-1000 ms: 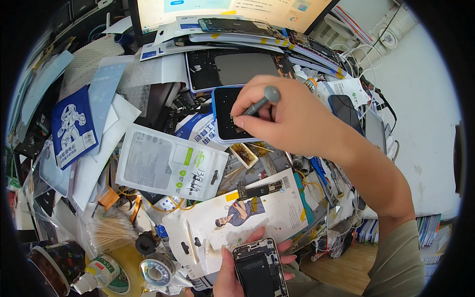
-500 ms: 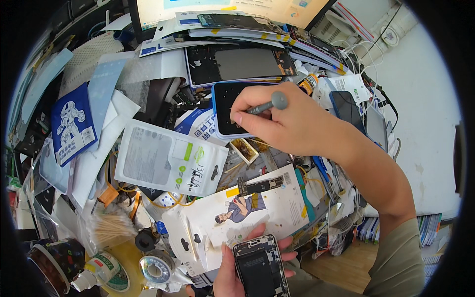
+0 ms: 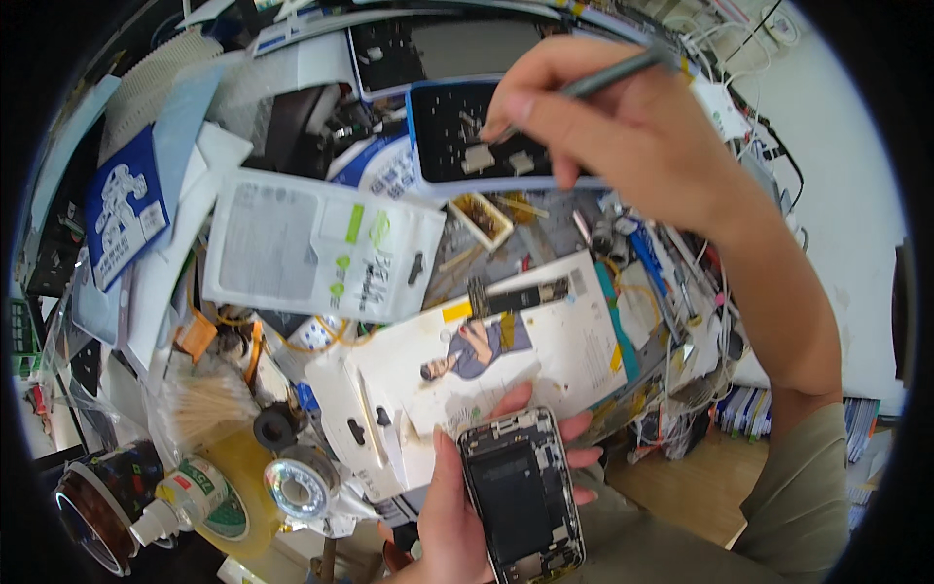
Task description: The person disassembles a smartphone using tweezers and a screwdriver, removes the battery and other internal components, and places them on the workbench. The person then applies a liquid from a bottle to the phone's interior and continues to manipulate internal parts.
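Note:
My right hand (image 3: 613, 146) grips a grey screwdriver (image 3: 623, 70), its fingertips pinched just above a blue-rimmed dark tray (image 3: 440, 136). Small metal pieces and screws (image 3: 478, 159) lie in the tray; whether my fingertips also pinch one I cannot make out. My left hand (image 3: 457, 511) holds an opened phone (image 3: 511, 501), its internal parts exposed, at the bottom centre. Just beyond it a white package (image 3: 555, 370) printed with a figure carries a narrow circuit board (image 3: 520, 298).
A white pouch (image 3: 272, 243), blue packet (image 3: 125, 212) and small parts box (image 3: 482, 222) lie among clutter. Cotton swabs (image 3: 209, 414), a solder spool (image 3: 297, 487) and a bottle (image 3: 180, 501) are at lower left. Tools (image 3: 652, 263) lie right; dark phone panels (image 3: 443, 49) lie behind.
The view has shifted, so most things sit higher in the picture. My right hand has moved rightward off the tray's middle, uncovering metal pieces. My left hand still holds the phone.

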`<state>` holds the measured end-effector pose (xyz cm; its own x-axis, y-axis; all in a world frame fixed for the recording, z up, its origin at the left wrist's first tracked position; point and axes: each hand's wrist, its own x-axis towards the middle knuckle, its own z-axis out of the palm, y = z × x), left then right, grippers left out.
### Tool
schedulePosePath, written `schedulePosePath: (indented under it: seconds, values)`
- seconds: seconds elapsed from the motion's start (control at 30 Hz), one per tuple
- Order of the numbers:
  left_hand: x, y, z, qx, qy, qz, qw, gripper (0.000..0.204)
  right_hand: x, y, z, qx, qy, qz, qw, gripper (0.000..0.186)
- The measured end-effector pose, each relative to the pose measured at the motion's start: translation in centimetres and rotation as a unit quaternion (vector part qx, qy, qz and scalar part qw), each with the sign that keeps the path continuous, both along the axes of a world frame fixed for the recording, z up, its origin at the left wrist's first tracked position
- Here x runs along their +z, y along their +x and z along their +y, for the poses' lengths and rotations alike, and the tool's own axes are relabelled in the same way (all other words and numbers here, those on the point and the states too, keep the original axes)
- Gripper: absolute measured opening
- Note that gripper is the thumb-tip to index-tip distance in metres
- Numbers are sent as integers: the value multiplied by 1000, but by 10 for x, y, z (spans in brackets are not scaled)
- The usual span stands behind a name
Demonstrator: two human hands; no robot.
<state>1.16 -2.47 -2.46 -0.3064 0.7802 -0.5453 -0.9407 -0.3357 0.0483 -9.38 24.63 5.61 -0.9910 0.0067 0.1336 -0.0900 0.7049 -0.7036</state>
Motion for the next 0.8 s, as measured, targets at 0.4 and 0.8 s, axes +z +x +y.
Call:
schedulePosePath:
  seconds: [0.4, 0.8]
  values:
    - [0, -3, 3, 20, 71, 44, 996, 80, 9, 74, 20, -87, -318, -72, 941, 33]
    - [-1, 2, 1, 74, 104, -33, 991, 75, 0, 142, 59, -266, -218, -113, 932, 27]
